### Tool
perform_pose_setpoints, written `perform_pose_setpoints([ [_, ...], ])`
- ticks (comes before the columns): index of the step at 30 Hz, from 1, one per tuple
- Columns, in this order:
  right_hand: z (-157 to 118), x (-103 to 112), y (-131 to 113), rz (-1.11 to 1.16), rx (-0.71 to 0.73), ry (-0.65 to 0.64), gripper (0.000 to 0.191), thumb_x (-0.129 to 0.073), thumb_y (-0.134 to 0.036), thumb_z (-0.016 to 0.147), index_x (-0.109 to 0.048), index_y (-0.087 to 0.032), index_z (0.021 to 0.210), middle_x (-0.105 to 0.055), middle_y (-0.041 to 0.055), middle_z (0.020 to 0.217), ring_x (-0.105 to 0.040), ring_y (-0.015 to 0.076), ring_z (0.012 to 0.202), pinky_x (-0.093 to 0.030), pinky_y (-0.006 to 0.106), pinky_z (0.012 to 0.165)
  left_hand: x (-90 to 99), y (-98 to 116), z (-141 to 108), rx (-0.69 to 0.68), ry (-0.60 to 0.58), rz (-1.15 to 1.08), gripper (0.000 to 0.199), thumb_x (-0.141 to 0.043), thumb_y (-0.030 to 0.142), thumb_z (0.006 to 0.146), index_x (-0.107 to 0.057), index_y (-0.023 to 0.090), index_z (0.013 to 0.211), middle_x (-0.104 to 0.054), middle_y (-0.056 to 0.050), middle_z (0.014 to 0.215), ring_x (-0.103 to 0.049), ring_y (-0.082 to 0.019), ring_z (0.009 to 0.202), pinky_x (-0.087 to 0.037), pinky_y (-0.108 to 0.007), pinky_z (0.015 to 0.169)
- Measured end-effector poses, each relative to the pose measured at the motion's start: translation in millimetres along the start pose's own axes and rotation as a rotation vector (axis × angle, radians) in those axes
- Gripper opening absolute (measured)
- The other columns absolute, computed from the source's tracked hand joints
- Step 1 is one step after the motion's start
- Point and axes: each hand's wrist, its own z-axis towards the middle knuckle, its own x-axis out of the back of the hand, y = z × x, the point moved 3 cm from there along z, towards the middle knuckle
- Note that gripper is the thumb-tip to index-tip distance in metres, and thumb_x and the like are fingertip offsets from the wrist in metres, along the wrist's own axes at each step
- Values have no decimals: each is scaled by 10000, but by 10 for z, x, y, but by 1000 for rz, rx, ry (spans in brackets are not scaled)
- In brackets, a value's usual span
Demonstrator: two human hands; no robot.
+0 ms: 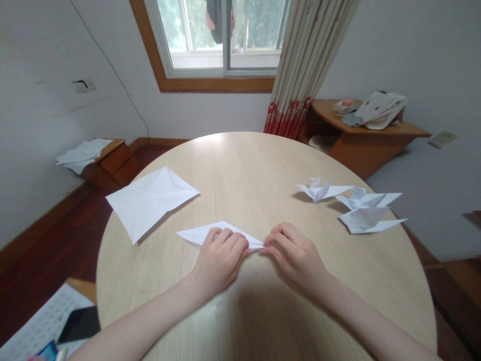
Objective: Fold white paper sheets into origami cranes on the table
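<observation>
A white folded paper (221, 228), long and diamond-shaped with a crease along its middle, lies flat on the round wooden table (240, 165). My left hand (225, 254) is closed over its near side, fingers curled on top of the paper. At the paper's right tip, my right hand (295, 253) pinches the point between thumb and fingers. The undersides of both hands and the paper's near edge are partly hidden.
A larger creased white sheet (154, 203) lies at the table's left. Folded paper birds stand at the right, one (317, 190) apart from a close group (366, 210). Beyond the left edge are a black phone (79, 323) and printed paper (41, 321).
</observation>
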Motion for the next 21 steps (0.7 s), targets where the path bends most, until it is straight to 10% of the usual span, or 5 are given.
perform_pose_setpoints([
  [21, 25, -7, 55, 223, -14, -33, 165, -511, -168, 929, -569, -198, 777, -642, 27, 733, -577, 163, 714, -443, 280, 663, -28, -19, -9, 38, -30, -52, 285, -349, 277, 1021, -555, 173, 854, -675, -22, 832, -563, -180, 796, -322, -345, 729],
])
